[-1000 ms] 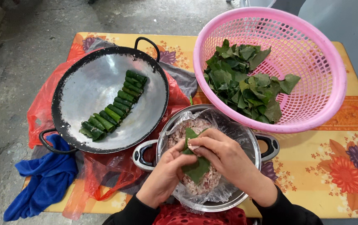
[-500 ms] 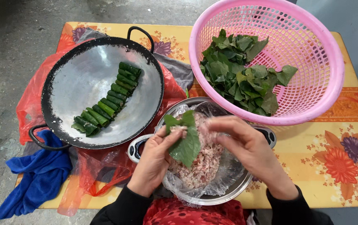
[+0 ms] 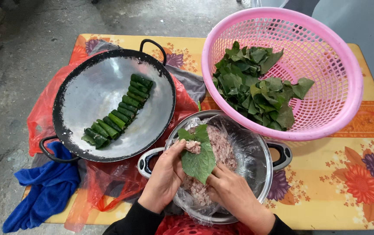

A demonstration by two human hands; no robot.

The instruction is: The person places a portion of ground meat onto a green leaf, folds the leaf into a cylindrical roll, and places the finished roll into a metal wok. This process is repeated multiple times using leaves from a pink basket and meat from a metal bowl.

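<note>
My left hand (image 3: 166, 178) and my right hand (image 3: 232, 193) together hold a flat green leaf (image 3: 199, 157) over a steel pot (image 3: 261, 163) lined with clear plastic and filled with pink minced meat (image 3: 219, 146). A small lump of the meat (image 3: 192, 147) lies on the leaf's upper end, under my left thumb. To the left a black-rimmed wok (image 3: 87, 93) holds a slanted row of several rolled green leaf parcels (image 3: 118, 112). A pink plastic basket (image 3: 326, 117) at the upper right holds a heap of loose green leaves (image 3: 256, 87).
Everything stands on a low table with a yellow flowered cloth (image 3: 339, 187). A red plastic bag (image 3: 104, 187) lies under the wok and a blue cloth (image 3: 43, 191) hangs off the left edge. Grey concrete floor (image 3: 13, 69) lies to the left.
The leaf has turned flat over the pot, with a bit of meat now on it. My right hand has dropped to the leaf's lower edge. The camera moved in closer.
</note>
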